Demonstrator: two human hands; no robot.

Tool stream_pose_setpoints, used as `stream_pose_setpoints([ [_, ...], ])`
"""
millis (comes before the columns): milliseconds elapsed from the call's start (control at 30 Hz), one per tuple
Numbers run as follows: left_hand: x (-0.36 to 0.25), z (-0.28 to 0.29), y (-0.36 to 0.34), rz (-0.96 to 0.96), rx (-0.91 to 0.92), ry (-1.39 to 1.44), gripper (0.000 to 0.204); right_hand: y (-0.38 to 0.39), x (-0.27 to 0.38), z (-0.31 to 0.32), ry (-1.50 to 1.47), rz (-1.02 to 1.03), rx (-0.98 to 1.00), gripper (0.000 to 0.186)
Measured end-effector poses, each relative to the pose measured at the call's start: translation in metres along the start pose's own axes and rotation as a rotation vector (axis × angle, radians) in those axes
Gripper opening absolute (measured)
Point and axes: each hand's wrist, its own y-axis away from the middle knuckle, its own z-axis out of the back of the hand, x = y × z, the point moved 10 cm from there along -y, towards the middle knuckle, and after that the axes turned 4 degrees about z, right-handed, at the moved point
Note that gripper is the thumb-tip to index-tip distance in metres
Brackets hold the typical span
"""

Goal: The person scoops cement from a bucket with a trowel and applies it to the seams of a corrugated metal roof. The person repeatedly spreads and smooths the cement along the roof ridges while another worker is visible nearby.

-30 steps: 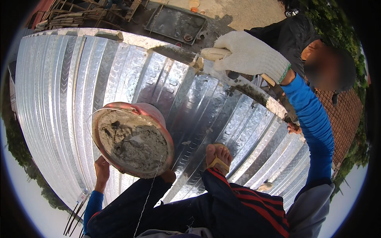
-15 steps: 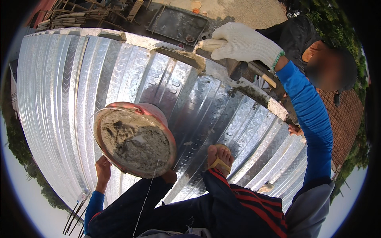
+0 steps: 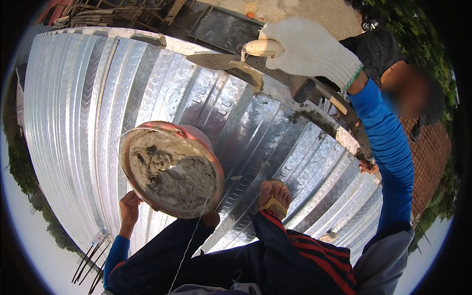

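My right hand, in a white knit glove, grips the wooden handle of a trowel. Its pointed blade lies over the mortar-smeared concrete ledge at the far edge of the metal decking. A red bucket full of grey wet mortar stands tilted on the decking near my knee. Bare and low beside it, my left hand has its fingers closed at the bucket's lower-left rim. Part of those fingers is hidden behind the rim.
Ribbed metal decking spreads under my sandaled foot. Past the ledge are a hammer, a dark mixing tray and stacked wood. Another person is close at the right, one hand by the ledge. Rebar sticks up lower left.
My right hand has risen slightly, and the trowel blade now shows more fully, farther left along the ledge. The bucket appears slightly lower and to the right as the view shifts.
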Motion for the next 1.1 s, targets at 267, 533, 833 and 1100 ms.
stream_pose_setpoints([
  [267,-0.001,-0.002,0.002,-0.023,0.009,0.012,0.033,-0.023,-0.004,0.01,0.135,0.034,0.086,0.044],
  [533,0.027,-0.006,0.003,-0.036,-0.009,0.138,0.033,0.008,-0.027,-0.01,-0.114,0.031,0.15,0.056],
  [833,0.012,-0.007,0.003,-0.042,0.001,0.098,0.033,0.077,-0.034,-0.011,-0.739,-0.401,0.326,0.046],
  [1100,0.022,-0.01,-0.001,0.028,-0.015,0.005,0.027,0.078,-0.059,-0.012,-0.704,-0.327,0.21,0.052],
])
